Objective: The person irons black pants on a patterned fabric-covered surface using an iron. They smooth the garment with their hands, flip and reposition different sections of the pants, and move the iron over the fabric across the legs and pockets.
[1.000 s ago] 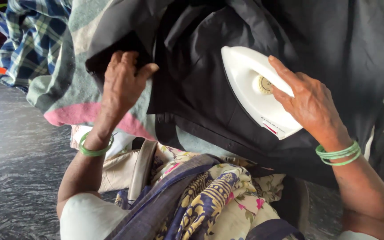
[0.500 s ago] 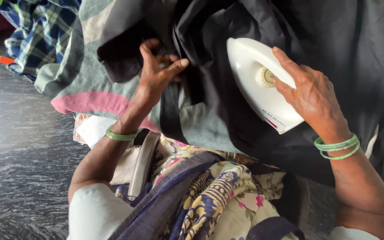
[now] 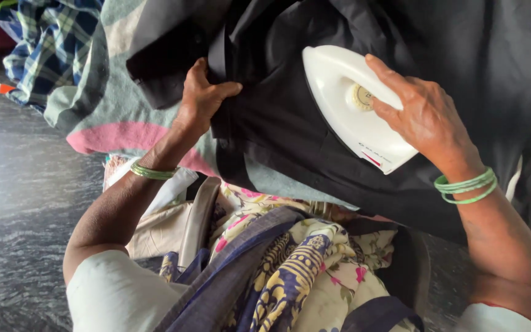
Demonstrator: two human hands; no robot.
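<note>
Ironing a black garment on a padded blanket

The right hand lies on top of the white electric iron, fingers curled over its body, the iron resting flat on the black garment. The left hand has its fingers clamped on a fold of that garment, beside the grey and pink blanket; a plaid cloth lies beyond.

R hand on white iron, L hand gripping black garment.
</note>
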